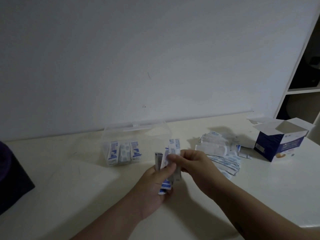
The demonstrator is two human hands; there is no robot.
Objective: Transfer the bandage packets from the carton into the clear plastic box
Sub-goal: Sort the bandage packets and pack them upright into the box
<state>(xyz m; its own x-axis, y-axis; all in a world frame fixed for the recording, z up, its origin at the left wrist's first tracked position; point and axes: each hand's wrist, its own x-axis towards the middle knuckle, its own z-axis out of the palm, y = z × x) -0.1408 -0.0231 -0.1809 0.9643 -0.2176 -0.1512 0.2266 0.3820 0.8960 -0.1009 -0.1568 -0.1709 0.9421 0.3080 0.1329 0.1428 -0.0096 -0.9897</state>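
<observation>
Both the left grip [155, 186] and right grip [194, 161] are bare, and the right forearm [245, 203] carries a small dark mark [239, 227].

a: the clear plastic box [150, 135] near the table's back edge is looking glossy and see-through.
b: the carton [280, 146] by the right edge is showing printed card outside, matt white inside. the packets [218, 149] are looking papery, and the table [78, 179] is looking smooth, faintly shiny.

Your left hand [154, 187] and right hand [192, 161] gripped bandage packets [174, 146] before the clear plastic box [150, 135], with the loose pile [216, 148] and open carton [277, 146] rightward.
</observation>
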